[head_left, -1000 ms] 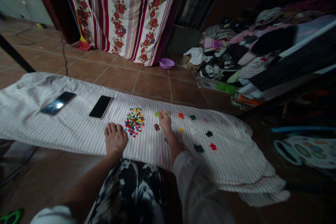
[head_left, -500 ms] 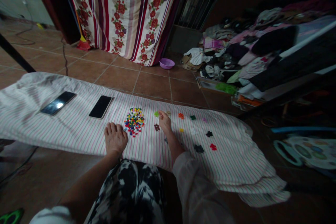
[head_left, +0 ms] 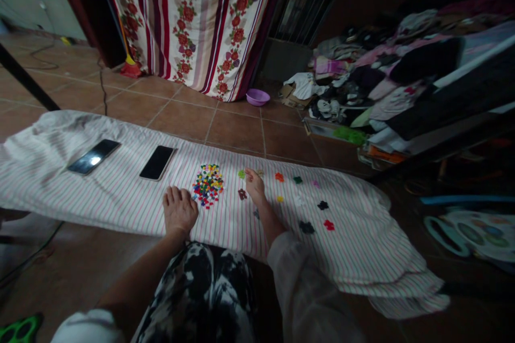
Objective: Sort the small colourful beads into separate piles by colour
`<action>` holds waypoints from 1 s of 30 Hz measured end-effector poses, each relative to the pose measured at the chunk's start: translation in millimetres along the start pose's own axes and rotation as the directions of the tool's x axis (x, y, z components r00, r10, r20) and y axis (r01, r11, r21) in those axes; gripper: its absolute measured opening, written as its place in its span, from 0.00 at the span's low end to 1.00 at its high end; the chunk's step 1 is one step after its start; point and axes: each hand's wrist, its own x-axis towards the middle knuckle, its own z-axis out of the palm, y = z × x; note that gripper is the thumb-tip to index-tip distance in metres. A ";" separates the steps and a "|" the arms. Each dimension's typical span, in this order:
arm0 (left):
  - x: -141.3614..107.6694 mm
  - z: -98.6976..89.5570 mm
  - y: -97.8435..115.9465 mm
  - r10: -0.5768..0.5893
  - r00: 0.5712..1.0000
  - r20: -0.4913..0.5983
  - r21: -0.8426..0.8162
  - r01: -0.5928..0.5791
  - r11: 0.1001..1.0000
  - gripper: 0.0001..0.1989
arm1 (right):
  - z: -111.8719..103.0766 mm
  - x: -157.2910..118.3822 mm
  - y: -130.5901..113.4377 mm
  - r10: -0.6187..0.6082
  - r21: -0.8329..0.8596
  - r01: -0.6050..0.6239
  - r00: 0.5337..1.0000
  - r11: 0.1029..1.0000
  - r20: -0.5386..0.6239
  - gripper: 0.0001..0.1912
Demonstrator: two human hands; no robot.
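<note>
My left hand (head_left: 179,210) lies flat on the striped cloth, fingers stretched out, just left of a heap of small mixed-colour pieces (head_left: 208,186). My right hand (head_left: 256,187) is closed, its fingertips pinched together beside a small lime-green cluster (head_left: 241,173). Whatever is between those fingertips is too small to make out. Below the lime-green cluster is a brown one (head_left: 242,194). A beige cluster (head_left: 259,172) shows partly behind my right hand, and a grey one (head_left: 256,214) sits by the wrist. Orange pieces (head_left: 279,177) lie to its right.
More single-colour clusters lie farther right, among them dark green (head_left: 297,179), yellow (head_left: 280,199), black (head_left: 322,205), dark grey (head_left: 306,227) and red (head_left: 329,224). Two phones (head_left: 157,163) rest on the cloth (head_left: 120,193) at left. A purple basin (head_left: 258,97) stands on the tiled floor.
The whole view has shifted slightly. My right hand stays by the lime-green cluster with its fingertips pinched, and my left hand keeps its place on the cloth.
</note>
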 end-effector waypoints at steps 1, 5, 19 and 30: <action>-0.2 1.0 -0.1 0.001 1.000 -0.001 -0.005 -0.001 1.000 0.19 | 0.6 0.8 1.7 -0.011 -0.005 0.011 1.000 1.000 -0.005 0.21; -0.6 3.1 -0.2 0.000 1.000 0.005 -0.025 0.000 1.000 0.19 | 2.9 0.8 0.6 -0.112 -0.060 0.108 0.990 0.992 -0.084 0.19; 0.6 -1.2 0.6 -0.002 1.000 0.019 -0.030 0.003 1.000 0.19 | 48.6 13.3 -81.9 -0.394 -0.297 0.472 0.873 0.830 0.287 0.15; 2.0 -5.1 1.8 -0.002 0.999 0.036 -0.023 0.003 1.000 0.19 | 69.6 29.6 -104.1 -0.277 -0.420 0.484 0.842 0.768 0.464 0.15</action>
